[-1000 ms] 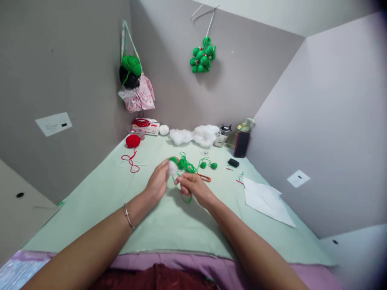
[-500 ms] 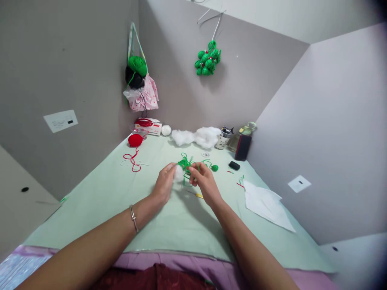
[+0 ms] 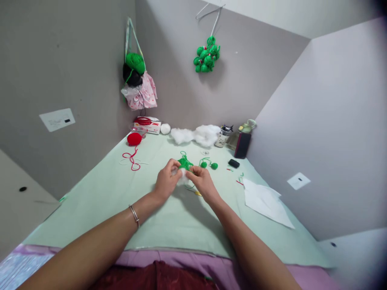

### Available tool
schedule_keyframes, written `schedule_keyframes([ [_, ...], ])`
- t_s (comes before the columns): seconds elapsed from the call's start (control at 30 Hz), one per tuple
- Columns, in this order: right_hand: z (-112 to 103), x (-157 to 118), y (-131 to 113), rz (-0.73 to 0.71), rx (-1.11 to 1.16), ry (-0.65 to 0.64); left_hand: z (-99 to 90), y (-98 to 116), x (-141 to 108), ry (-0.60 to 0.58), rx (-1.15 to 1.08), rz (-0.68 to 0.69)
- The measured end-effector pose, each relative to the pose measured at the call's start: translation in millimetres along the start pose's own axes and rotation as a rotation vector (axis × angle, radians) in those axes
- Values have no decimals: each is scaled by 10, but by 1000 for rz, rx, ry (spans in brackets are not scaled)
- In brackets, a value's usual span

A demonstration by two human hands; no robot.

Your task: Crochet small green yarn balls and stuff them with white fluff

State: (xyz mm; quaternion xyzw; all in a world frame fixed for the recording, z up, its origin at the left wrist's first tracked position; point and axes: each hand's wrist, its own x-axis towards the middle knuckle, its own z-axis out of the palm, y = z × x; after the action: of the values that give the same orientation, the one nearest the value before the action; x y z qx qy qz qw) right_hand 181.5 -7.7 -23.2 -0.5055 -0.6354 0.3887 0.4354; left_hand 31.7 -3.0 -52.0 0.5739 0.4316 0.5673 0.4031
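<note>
The left hand [image 3: 167, 181] and right hand [image 3: 204, 183] are nearly closed, pinching one white tuft [image 3: 183, 178] between them, at six o'clock from the green yarn [image 3: 185, 162]. It should be light, soft and easy to tear, so hold its sides gently. Two green balls [image 3: 214, 166] sit at two o'clock, one red ball [image 3: 134, 139] at ten.

Right hand [image 3: 203, 181] moved in, fingertips now at the white fluffy fibre tuft [image 3: 183, 177]; earlier only left hand [image 3: 167, 179] had it. Slim yellow-handled tool [image 3: 198, 193], unseen 1 s ago, showed beside right hand.
</note>
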Motion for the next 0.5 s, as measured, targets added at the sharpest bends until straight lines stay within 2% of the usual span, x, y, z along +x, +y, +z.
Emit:
schedule_keyframes([
  [0.2, -3, 11, 44, -10, -86, 74, -38, -17, 10, -93, 82, 67],
  [0.33, 6, 22, 76, -4, -101, 88, -10, -33, -31, -166, 65, 33],
  [0.5, -16, 84, 134, -2, -93, 121, 84, -24, -170, -197, 52, 6],
])
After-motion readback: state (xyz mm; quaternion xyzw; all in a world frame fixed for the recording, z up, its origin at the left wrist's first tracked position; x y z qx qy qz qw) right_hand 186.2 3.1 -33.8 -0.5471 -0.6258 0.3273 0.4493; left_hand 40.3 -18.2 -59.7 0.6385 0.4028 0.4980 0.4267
